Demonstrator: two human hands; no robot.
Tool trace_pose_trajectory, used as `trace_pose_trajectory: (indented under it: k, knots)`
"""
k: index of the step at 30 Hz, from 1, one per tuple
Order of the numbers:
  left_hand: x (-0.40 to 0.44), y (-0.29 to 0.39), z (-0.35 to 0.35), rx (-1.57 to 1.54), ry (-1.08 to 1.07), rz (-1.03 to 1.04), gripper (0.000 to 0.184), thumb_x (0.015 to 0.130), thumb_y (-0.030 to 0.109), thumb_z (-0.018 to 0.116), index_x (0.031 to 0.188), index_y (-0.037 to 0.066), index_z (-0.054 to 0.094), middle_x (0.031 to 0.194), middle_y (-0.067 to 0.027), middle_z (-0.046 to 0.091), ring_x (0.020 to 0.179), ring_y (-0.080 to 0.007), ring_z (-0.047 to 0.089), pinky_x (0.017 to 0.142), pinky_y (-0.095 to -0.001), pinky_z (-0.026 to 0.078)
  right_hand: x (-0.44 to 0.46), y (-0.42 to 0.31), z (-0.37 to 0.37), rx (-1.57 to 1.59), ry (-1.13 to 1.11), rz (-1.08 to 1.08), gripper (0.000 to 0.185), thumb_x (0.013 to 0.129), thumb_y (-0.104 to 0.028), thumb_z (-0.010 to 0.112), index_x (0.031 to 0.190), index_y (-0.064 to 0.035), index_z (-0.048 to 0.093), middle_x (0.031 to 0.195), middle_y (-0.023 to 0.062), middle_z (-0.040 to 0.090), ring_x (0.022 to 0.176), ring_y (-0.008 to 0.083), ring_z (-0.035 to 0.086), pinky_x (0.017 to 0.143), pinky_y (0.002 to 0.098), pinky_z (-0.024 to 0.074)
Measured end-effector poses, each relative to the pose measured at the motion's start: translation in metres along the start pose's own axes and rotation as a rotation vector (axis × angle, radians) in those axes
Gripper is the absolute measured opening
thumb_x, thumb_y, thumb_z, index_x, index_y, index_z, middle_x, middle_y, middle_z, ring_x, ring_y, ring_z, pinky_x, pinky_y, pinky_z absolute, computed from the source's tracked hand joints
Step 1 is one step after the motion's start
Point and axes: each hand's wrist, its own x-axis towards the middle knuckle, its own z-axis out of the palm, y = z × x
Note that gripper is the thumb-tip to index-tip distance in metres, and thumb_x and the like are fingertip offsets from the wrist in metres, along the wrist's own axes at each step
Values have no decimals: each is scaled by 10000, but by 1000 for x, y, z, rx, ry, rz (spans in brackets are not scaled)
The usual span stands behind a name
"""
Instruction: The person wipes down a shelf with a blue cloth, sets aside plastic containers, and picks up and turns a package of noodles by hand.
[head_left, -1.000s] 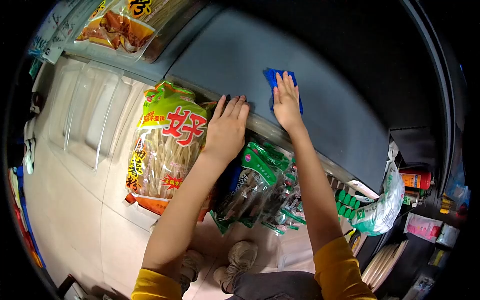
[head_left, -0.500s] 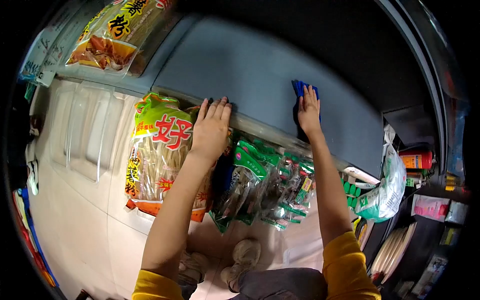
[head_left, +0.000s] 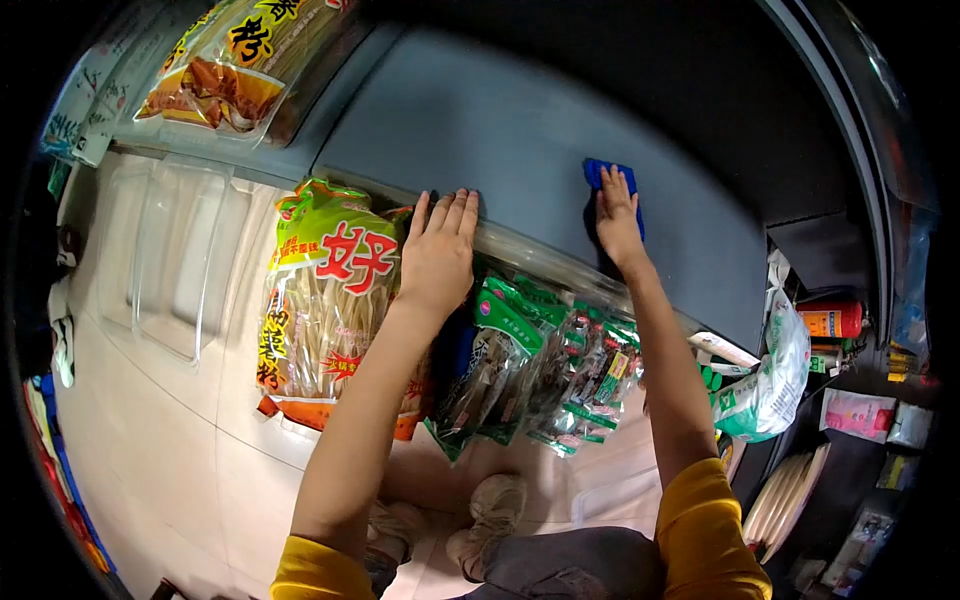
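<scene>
My left hand rests on the front edge of the grey shelf, its fingers stretched out and nothing held. It is beside a large bag of dried noodles with a green and yellow top and red lettering. Farther right, my right hand presses a folded blue cloth against the shelf surface, fingers laid over it; part of the cloth is hidden under them. Between my forearms, below the shelf edge, are green-trimmed clear packets of dark dried food and more small clear packets.
Another noodle bag sits on the shelf at the upper left. Clear plastic bins are over the tiled floor at left. A white and green sack, a red container and stacked pale discs are at right.
My left hand has slid slightly right along the shelf edge. My right hand stays on the blue cloth in nearly the same spot, with more cloth showing left of the fingers.
</scene>
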Motion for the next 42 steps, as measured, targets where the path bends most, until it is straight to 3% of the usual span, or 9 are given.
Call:
trace_pose_trajectory:
  k: [8,15,27,35,42]
  knots:
    - [1,2,3,-112,36,-24,578,676,78,497,1207,-17,288,1215,-126,372,1130,-235,340,999,-401,148,29,-88,36,0,-75,-299,403,850,-126,308,1240,-29,293,1315,141,230,1238,236,168,1009,392,75]
    - [3,8,10,-89,149,-63,509,672,48,456,1160,-47,351,1143,-150,433,1082,-248,386,984,-411,185,81,-105,58,1,-26,-440,391,842,-121,306,1224,-38,327,1292,141,278,1222,242,211,1005,389,113]
    - [2,6,7,-44,103,-65,497,688,86,462,1161,-28,357,1156,-123,422,1093,-229,373,988,-391,187,123,-69,60,-9,70,-309,389,855,-198,299,1233,-115,336,1295,100,289,1217,224,229,1005,378,127]
    - [2,6,3,-41,78,-65,503,703,92,456,1177,-27,338,1160,-116,418,1094,-222,372,990,-385,185,113,38,25,-61,186,-16,383,854,-200,329,1229,-120,353,1297,92,294,1219,229,231,992,403,129]
    - [2,7,4,-15,58,-66,483,725,90,422,1185,-26,331,1174,-117,413,1103,-220,366,994,-386,175,104,42,22,-178,215,158,403,847,-243,357,1224,-100,355,1302,101,282,1224,231,215,987,463,82]
